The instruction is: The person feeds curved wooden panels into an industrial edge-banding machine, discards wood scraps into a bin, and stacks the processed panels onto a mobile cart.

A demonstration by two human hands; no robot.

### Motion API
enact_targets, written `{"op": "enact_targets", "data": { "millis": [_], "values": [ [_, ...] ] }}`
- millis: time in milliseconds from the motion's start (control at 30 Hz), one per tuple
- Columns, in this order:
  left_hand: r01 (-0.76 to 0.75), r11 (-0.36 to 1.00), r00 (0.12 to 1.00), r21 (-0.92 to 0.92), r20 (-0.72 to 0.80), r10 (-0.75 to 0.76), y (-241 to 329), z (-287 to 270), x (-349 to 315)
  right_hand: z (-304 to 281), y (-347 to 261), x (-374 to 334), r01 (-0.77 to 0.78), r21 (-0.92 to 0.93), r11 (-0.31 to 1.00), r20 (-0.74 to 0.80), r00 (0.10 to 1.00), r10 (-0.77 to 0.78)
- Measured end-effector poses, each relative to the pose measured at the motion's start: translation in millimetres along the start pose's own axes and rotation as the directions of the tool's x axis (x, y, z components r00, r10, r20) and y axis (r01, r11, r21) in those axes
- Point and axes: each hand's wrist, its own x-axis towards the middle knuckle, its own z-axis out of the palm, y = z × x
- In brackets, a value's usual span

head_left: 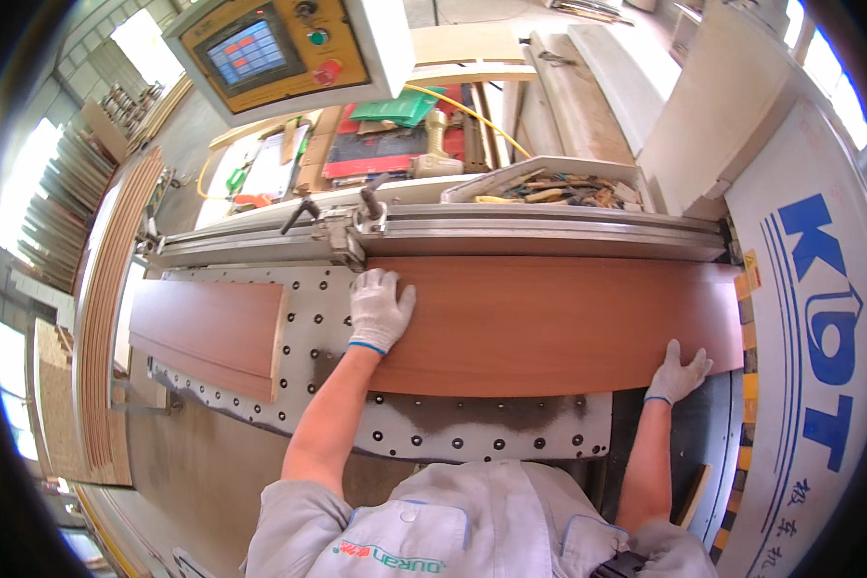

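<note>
A long reddish-brown wood panel (549,328) lies flat on the machine bed, its far edge along the metal fence (549,231). My left hand (380,310), in a white glove with a blue cuff, rests at the panel's left end, thumb apart from the fingers. Near the right end, my gloved right hand (679,372) lies over the panel's front edge with its fingers spread. Just beyond my left hand, a metal stop with black handles (342,231) sits on the fence. The undersides of both hands are hidden.
A shorter brown panel (212,332) lies at the left on the perforated bed (472,443). Above hangs a control box (279,53) with a screen. Behind the fence are a nail gun (438,149) and a scrap tray (559,183). A white machine housing (809,318) stands right; boards (111,318) stack left.
</note>
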Motion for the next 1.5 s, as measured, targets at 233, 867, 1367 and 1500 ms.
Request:
{"op": "enact_targets", "data": {
  "millis": [233, 867, 1367, 1500],
  "values": [
    [-0.001, 1.0, 1.0, 0.005, -0.021, 0.001, 1, -1, 6, 5, -3, -2, -0.023, 0.052, 0.998, -0.008, 1.0, 0.023],
    [-0.466, 0.872, 0.755, -0.152, 0.445, 0.481, 99, -54, -66, 5, -7, -15, 0.245, -0.088, 0.965, -0.044, 0.967, -0.25],
    [-0.458, 0.869, 0.834, -0.189, 0.247, 0.493, 0, -39, -3, -101, -49, -243, 0.461, 0.051, 0.886, 0.255, 0.852, -0.457],
    [-0.252, 0.956, 0.948, -0.15, 0.161, 0.275, 11, 1, 37, -106, -51, -235, 0.519, 0.019, 0.855, 0.262, 0.822, -0.505]
  ]
}}
